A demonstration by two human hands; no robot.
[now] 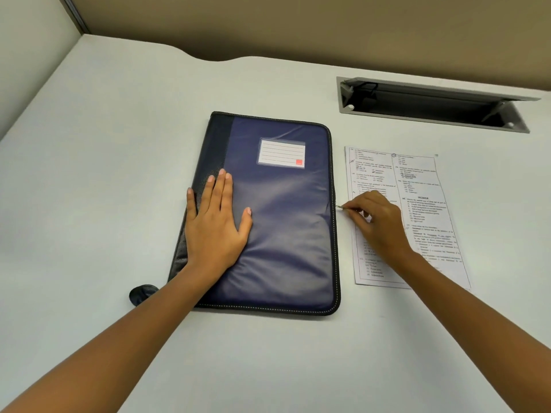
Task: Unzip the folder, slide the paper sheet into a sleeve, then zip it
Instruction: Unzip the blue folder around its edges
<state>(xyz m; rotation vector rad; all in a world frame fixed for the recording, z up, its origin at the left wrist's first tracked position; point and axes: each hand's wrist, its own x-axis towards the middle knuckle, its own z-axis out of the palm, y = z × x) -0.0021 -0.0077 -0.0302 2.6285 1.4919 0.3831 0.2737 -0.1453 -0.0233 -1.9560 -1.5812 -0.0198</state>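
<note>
A dark blue zip folder (286, 222) with a black spine and a white label lies closed on the desk in the middle of the head view. My left hand (214, 222) rests flat on its left half, fingers apart. My right hand (375, 222) pinches the small metal zip pull (339, 206) at the middle of the folder's right edge. A printed paper sheet (417, 186) lies on the desk just right of the folder, partly under my right hand and forearm.
A grey cable hatch (432, 105) stands open in the desk at the back right. A small dark loop (140, 293) sticks out by the folder's lower left corner. A partition wall runs along the back and left of the white desk (119, 144).
</note>
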